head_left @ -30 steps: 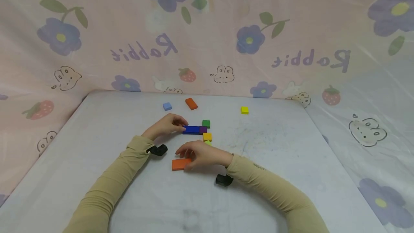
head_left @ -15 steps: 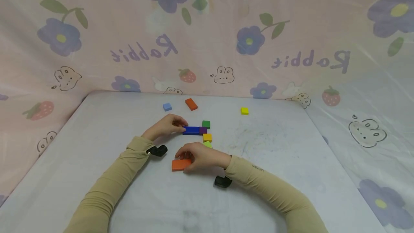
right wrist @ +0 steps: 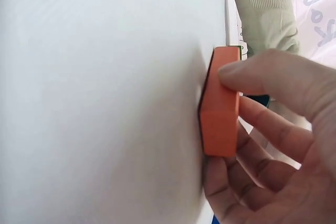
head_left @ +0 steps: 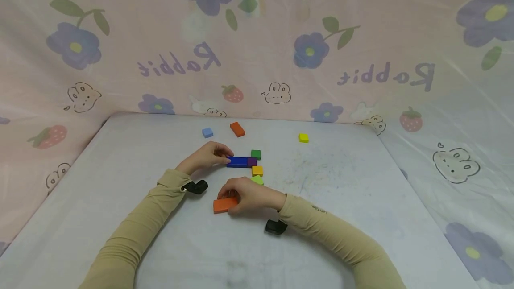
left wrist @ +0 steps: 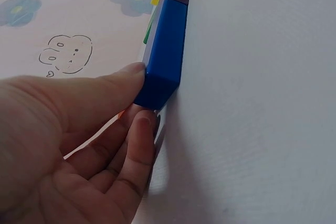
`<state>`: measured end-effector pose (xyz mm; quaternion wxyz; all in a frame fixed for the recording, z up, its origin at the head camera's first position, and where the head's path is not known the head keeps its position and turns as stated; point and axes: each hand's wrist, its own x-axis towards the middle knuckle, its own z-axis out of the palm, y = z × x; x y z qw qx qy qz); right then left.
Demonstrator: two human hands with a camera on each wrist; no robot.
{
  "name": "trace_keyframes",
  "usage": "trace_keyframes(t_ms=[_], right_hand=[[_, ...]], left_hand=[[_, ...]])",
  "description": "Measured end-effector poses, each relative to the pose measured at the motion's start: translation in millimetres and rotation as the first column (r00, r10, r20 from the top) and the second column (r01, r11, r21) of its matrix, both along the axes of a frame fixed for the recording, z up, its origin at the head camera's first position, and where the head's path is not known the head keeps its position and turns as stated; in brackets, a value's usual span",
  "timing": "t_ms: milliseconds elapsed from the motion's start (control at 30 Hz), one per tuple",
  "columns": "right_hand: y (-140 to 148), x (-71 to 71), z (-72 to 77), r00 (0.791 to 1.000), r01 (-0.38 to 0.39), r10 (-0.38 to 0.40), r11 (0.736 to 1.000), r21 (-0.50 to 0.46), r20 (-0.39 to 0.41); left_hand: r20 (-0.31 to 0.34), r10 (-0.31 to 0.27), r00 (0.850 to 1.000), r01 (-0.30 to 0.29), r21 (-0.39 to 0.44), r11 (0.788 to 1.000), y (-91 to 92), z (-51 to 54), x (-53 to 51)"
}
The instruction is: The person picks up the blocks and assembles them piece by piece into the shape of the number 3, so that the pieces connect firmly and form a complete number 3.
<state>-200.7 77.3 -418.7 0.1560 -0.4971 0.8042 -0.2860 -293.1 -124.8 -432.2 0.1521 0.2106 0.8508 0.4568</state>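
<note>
In the head view my left hand (head_left: 206, 154) is at the left end of a long blue block (head_left: 238, 162); in the left wrist view the thumb and fingers pinch that end of the blue block (left wrist: 168, 45). A small purple block (head_left: 251, 162) touches its right end. My right hand (head_left: 250, 194) grips an orange rectangular block (head_left: 224, 205) between thumb and fingers, nearer the front. Seen from the right wrist, the thumb lies on one side of the orange block (right wrist: 220, 124). A green block (head_left: 255, 154), an amber block (head_left: 257, 171) and a partly hidden lime block (head_left: 257, 180) stand close by.
Toward the back of the white table (head_left: 341, 235) lie a light blue block (head_left: 207, 132), a red-orange block (head_left: 237, 129) and a yellow block (head_left: 304, 138). A patterned curtain (head_left: 257, 57) rises behind. Black wrist devices hang beneath both sleeves.
The right hand has shifted slightly toward the front, and its fingers have drawn in on the orange block, which has turned a little. My left hand and the blue block have stayed put.
</note>
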Motion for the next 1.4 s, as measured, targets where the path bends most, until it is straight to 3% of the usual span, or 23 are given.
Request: trace_keyframes(t_ms=[567,933,1400], right_hand=[[15.0,-8.1,6.2,0.995,0.092,-0.090,0.995,-0.030,0.048],[27.8,-14.1,9.1,0.988,0.155,-0.155,0.987,-0.044,-0.012],[34.5,-18.4,3.7,0.983,0.171,-0.174,0.983,-0.061,-0.062]], left_hand=[[-0.009,-0.008,1.000,0.008,0.010,1.000,0.0,0.5,2.3],[-0.008,-0.010,1.000,0.010,-0.007,1.000,-0.1,1.9,1.5],[0.004,-0.007,1.000,0.007,0.000,1.000,0.2,2.2,2.0]])
